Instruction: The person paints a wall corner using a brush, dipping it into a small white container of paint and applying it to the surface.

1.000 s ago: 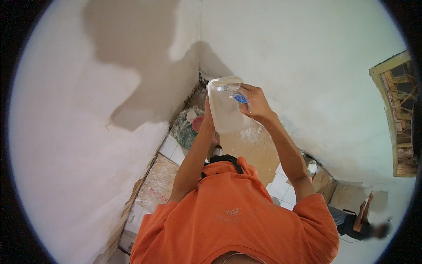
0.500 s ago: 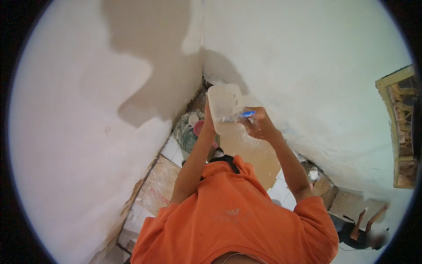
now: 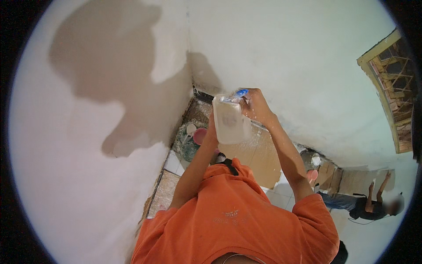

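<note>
My left hand (image 3: 212,126) is closed on the left side of a translucent white plastic tub (image 3: 229,127), mostly hidden behind it. The tub is tilted, its pale side wall toward me. My right hand (image 3: 258,105) grips a small blue-handled tool (image 3: 241,93) at the tub's upper rim. White material coats the tool's working end; whether it is a brush or a scraper is unclear. White specks dot my right hand and forearm. Both hands are in front of the corner where two whitish walls meet.
Below left, a pink bowl (image 3: 200,136) and a white scoop-like thing (image 3: 190,129) lie on a dirty green sheet. A brown board (image 3: 261,160) covers floor tiles. At right are a framed window opening (image 3: 395,92), a pink vessel (image 3: 312,175) and another person (image 3: 373,209) with raised arms.
The tub has tipped so its side faces me and sits slightly lower. My right hand has moved the tool up from inside the tub to its upper rim. The view has shifted.
</note>
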A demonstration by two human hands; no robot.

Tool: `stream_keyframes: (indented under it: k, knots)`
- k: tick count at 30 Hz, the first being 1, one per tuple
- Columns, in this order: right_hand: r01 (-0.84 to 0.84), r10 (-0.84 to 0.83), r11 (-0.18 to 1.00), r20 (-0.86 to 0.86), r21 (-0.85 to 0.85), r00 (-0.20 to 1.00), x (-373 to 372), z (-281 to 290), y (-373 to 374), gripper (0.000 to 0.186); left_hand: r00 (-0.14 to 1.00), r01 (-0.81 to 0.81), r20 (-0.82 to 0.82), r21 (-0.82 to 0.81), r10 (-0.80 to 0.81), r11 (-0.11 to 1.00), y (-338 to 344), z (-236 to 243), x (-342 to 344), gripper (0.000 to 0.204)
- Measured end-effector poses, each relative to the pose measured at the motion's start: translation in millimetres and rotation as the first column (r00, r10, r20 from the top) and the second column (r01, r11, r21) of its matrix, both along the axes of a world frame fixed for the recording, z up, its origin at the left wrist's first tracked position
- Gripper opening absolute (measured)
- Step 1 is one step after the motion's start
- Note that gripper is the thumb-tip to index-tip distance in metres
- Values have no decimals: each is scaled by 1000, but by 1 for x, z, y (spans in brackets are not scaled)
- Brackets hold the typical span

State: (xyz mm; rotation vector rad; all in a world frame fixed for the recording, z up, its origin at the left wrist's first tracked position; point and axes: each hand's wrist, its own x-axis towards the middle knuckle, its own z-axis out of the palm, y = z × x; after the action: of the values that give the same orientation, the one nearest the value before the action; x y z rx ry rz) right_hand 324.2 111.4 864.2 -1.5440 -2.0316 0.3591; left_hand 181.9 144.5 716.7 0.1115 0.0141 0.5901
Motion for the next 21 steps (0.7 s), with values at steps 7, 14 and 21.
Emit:
stream_keyframes:
  k: [7,14,21]
  knots:
    - [24,-21,998,-54,50,998,-52,-13,-22,20,980,-122,-169,-81,107,989,-2,19,-40,59]
    - [-4,6,1000,-129,21,992,-80,-30,-41,26,983,-132,-123,28,134,991,-3,6,-88,62]
    - [-92,78,993,-178,-74,981,-104,-3,-16,18,997,-4,83,-6,5,1000,14,17,-106,63]
